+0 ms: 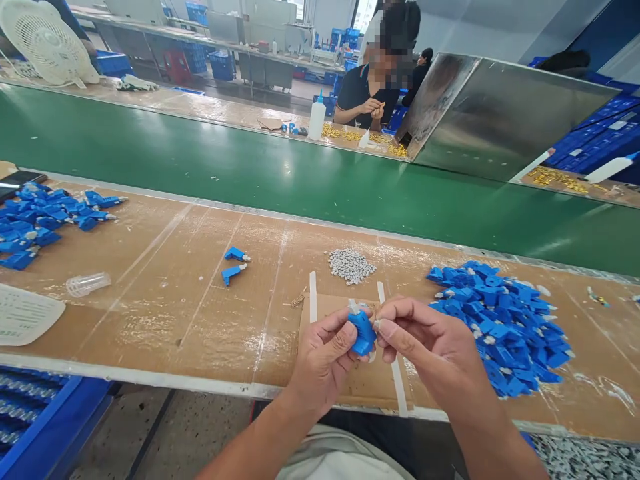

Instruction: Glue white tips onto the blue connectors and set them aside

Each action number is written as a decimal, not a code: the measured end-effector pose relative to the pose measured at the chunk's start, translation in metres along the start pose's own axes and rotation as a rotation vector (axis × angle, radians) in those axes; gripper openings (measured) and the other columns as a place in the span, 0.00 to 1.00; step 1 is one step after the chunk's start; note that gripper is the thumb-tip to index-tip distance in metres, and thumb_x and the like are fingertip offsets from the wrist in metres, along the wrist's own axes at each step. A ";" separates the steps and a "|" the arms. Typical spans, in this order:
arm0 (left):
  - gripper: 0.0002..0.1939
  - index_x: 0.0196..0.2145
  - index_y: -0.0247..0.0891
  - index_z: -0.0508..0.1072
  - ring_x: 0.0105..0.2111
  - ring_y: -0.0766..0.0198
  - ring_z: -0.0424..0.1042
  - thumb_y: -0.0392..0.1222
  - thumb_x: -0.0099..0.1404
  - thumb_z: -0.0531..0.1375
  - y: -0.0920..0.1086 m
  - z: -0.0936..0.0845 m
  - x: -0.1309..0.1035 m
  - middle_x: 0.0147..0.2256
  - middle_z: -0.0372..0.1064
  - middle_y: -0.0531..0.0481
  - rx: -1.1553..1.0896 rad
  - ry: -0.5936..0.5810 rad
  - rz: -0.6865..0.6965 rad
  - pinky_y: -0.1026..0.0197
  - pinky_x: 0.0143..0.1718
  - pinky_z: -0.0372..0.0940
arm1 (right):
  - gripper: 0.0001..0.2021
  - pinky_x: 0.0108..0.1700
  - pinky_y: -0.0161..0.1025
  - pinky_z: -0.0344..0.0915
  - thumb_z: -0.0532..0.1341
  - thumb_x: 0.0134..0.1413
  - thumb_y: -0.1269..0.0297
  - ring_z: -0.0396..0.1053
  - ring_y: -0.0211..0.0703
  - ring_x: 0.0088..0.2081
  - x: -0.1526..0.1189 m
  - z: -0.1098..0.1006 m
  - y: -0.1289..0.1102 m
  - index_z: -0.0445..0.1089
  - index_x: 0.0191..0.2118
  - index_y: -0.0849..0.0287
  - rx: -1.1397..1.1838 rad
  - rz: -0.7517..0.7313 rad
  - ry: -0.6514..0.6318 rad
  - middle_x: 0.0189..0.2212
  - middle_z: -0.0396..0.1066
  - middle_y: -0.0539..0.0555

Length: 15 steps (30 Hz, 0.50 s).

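Observation:
My left hand [327, 353] grips a blue plastic part [363, 331] with a whitish tip at its top, above a cardboard mat [345, 387]. Against the right side of that part, the thumb and fingertips of my right hand [425, 337] are pinched together; whatever sits between them is too small to make out. Beyond my hands lies a heap of small grey pieces [351, 266]. A large pile of similar blue parts [500, 320] spreads beside my right hand. Two loose blue parts [233, 274] lie to the left, farther back.
Behind the bench runs a green conveyor belt [225, 163]. More blue parts [37, 217] are heaped at far left, near a clear plastic cup [89, 285]. Across the belt, a person [367, 100] handles a small part beside a white bottle [317, 119] and a metal panel [510, 117].

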<state>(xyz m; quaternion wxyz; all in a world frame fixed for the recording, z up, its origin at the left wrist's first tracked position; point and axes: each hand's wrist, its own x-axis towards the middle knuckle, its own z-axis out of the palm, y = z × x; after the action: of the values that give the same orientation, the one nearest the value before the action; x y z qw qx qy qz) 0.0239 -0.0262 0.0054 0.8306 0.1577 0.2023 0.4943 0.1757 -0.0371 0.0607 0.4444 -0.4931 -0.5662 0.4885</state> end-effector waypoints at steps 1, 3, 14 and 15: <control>0.16 0.43 0.28 0.80 0.27 0.71 0.69 0.43 0.61 0.69 0.001 0.000 0.000 0.30 0.71 0.46 -0.023 0.010 -0.027 0.72 0.29 0.66 | 0.06 0.30 0.35 0.70 0.63 0.64 0.60 0.69 0.38 0.29 0.000 0.000 -0.001 0.74 0.38 0.56 -0.015 -0.021 0.002 0.32 0.70 0.52; 0.16 0.42 0.25 0.79 0.25 0.72 0.69 0.42 0.62 0.67 0.006 0.000 -0.001 0.29 0.71 0.45 -0.112 0.035 -0.135 0.75 0.24 0.64 | 0.04 0.31 0.35 0.69 0.62 0.65 0.62 0.68 0.38 0.30 0.000 -0.003 -0.001 0.73 0.39 0.55 -0.075 -0.086 -0.007 0.33 0.69 0.52; 0.13 0.43 0.16 0.73 0.25 0.73 0.70 0.33 0.68 0.58 0.020 0.000 -0.009 0.30 0.70 0.41 -0.548 -0.116 -0.647 0.82 0.20 0.63 | 0.05 0.37 0.41 0.61 0.57 0.67 0.70 0.65 0.42 0.34 0.019 -0.033 -0.011 0.69 0.39 0.55 -0.550 -0.386 -0.229 0.33 0.68 0.52; 0.13 0.43 0.16 0.73 0.25 0.73 0.70 0.34 0.68 0.58 0.019 0.000 -0.008 0.30 0.71 0.41 -0.548 -0.118 -0.660 0.82 0.20 0.63 | 0.05 0.36 0.41 0.61 0.57 0.67 0.70 0.65 0.42 0.34 0.019 -0.034 -0.014 0.69 0.40 0.55 -0.562 -0.384 -0.258 0.33 0.68 0.52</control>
<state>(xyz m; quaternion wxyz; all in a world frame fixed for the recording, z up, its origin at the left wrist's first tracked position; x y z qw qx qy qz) 0.0059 -0.0249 0.0153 0.9655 -0.1138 0.0556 0.2276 0.2049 -0.0146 0.0789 0.3002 -0.4150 -0.8120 0.2797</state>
